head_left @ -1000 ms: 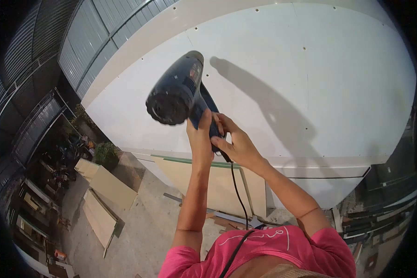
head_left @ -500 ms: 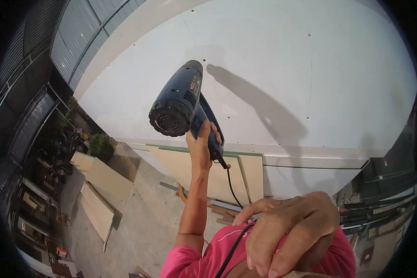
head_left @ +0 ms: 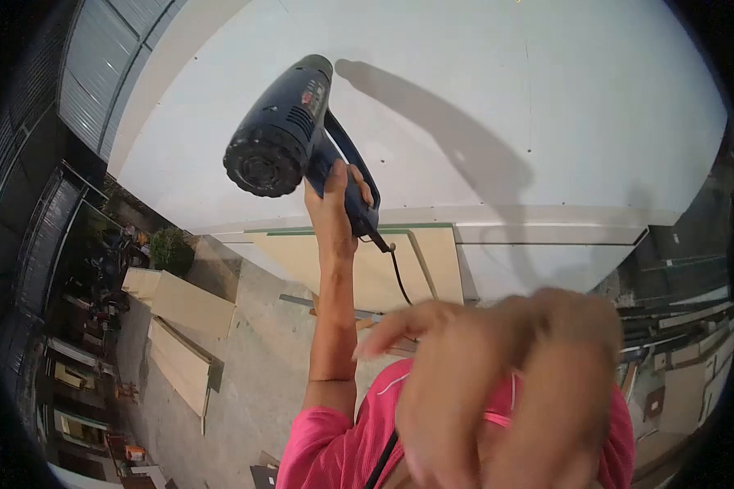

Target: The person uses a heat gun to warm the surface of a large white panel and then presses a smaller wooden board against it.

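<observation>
My left hand (head_left: 334,204) is wrapped round the handle of a dark blue heat gun (head_left: 277,122), raised in front of the large white panel (head_left: 440,57). The gun's nozzle points up and away toward the panel, and its shadow falls to the right. From the handle's base a black cord (head_left: 398,273) runs down, partly hidden behind my right hand (head_left: 506,383). That hand is close to the camera and blurred, with bent fingers spread apart and the thumb out to the left. Nothing shows in it.
Cream boards with green edges (head_left: 432,261) lean below the white panel. More boards (head_left: 189,303) stand on the concrete floor (head_left: 261,367) at left, near a green plant (head_left: 171,250). Stacked strips and offcuts (head_left: 685,326) lie at right.
The heat gun and my left hand have shifted up and left in view. My right hand has risen, its fingers spreading apart. The background has also shifted, as the camera turned.
</observation>
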The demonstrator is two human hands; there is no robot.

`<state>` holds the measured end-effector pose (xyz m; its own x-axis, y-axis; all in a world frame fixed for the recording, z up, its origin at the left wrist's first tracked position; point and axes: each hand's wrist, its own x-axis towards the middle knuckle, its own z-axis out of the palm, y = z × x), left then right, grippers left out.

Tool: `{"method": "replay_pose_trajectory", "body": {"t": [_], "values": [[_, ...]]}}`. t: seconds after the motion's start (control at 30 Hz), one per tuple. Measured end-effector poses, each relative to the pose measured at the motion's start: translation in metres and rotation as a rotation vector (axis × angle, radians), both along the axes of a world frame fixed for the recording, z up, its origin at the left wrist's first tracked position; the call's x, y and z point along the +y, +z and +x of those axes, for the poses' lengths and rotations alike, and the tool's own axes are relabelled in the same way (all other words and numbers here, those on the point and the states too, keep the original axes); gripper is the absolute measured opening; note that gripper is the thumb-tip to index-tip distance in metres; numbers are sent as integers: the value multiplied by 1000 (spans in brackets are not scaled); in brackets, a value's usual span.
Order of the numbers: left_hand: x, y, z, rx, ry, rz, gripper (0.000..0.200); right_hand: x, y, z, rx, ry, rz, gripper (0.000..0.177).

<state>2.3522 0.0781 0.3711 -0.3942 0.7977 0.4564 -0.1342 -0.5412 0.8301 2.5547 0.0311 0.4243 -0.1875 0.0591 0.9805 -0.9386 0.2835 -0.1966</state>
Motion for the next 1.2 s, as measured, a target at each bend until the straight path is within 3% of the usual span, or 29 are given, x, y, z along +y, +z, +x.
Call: {"method": "replay_pose_trajectory", "body": {"t": [0.07,0.13,0.2,0.27,0.43,0.63,0.8,1.0,1.13,1.2], "values": [[5,-6,-4,-36,18,-13,28,0,0,4,-267,-3,-95,26],[7,-4,0,-36,45,0,29,11,-15,-9,-433,-183,-423,29],[7,-6,2,-33,11,3,27,40,-54,-45,-437,-606,-425,37],[11,-8,2,-46,-43,-9,21,62,-84,-69,-478,-780,-466,44],[13,-7,7,-45,-17,-28,16,81,-119,-90,-634,-706,-548,56],[17,-11,6,-60,-38,-29,15,82,-115,-92,-641,-652,-563,60],[19,-10,9,-75,-27,-14,15,80,-120,-101,-677,-995,-395,61],[17,-7,8,-150,-81,-38,15,82,-131,-107,-622,-1179,-305,57],[21,-6,1,-159,-10,-56,19,77,-128,-105,-582,-1187,-302,56],[22,-7,-2,-108,9,-78,22,69,-124,-101,-702,-1123,-328,56]]}}
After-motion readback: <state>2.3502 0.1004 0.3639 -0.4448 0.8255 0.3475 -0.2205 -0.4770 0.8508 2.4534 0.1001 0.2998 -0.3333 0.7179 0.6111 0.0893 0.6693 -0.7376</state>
